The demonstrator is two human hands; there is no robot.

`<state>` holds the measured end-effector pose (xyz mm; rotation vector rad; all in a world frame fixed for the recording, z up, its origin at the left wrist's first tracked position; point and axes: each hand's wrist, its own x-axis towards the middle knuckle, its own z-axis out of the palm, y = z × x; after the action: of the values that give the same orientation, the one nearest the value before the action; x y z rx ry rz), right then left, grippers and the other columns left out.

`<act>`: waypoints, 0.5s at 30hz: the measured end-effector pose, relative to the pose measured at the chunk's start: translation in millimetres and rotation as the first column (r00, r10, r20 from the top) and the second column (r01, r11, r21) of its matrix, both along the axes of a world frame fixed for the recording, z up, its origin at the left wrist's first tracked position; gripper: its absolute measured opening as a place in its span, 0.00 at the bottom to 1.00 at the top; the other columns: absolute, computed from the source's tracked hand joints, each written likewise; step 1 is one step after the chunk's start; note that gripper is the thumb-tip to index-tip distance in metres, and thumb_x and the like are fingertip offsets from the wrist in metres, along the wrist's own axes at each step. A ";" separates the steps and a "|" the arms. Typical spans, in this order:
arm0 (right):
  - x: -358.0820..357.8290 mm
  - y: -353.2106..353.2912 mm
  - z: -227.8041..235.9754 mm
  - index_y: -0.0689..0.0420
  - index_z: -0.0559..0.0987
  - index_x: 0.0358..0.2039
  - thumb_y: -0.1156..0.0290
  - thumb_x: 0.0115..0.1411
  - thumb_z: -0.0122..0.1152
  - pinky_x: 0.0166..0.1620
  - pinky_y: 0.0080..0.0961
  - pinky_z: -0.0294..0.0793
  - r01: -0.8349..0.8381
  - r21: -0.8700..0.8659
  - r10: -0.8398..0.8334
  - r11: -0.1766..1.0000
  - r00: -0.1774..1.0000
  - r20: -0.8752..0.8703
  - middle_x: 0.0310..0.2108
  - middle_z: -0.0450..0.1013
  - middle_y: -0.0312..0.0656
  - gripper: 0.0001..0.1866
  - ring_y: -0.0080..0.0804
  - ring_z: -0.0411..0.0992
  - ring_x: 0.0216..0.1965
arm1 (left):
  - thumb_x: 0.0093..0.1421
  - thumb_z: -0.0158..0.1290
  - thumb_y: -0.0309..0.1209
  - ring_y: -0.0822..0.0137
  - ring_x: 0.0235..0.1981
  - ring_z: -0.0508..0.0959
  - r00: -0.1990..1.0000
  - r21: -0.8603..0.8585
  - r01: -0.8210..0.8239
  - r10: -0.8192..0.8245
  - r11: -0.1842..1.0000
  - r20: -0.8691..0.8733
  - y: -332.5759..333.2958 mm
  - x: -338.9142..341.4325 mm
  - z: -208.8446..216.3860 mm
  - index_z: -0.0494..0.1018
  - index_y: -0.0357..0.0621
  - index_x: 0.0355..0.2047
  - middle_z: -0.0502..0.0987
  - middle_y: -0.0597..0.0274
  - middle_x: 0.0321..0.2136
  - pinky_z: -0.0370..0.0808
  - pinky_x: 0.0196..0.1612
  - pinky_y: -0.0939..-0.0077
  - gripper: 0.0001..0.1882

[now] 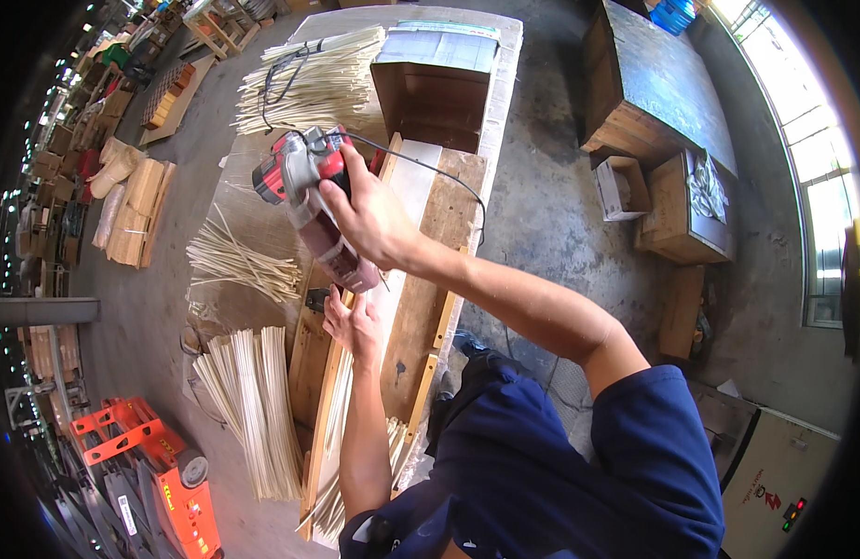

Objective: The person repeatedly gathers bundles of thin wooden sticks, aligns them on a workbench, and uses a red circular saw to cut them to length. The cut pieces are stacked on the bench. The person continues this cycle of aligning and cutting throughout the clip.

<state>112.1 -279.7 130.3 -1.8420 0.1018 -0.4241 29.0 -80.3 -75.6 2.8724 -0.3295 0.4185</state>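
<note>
Power tool (322, 231) fills our curled right hand (379, 222); our left hand (353, 328) sits half-closed by its lower end, hold unclear.

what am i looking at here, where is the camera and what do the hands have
This is one picture from a wide fisheye camera worn on a person's head, looking down, so straight edges seem to bend. You see that person's own bare hands. The right hand grips a red and grey power tool. The left hand is just below the tool; whether it grips anything is hard to tell. On the table lie bundles of thin pale sticks, wooden boards and an open box.
</note>
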 end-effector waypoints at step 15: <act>-34.2 -2.1 -20.6 0.62 0.55 0.85 0.55 0.87 0.50 0.76 0.58 0.70 -0.125 0.200 0.153 0.972 0.980 -0.127 0.73 0.71 0.77 0.37 0.77 0.71 0.74 | 0.64 0.67 0.34 0.34 0.74 0.72 1.000 -0.027 -0.009 0.009 1.000 -0.013 3.1 5.5 1.7 0.90 0.71 0.59 0.72 0.46 0.77 0.71 0.70 0.35 0.23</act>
<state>77.9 -281.8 109.7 -1.6757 0.1057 -0.1781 34.5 -77.2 -73.9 2.8498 -0.3062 0.4027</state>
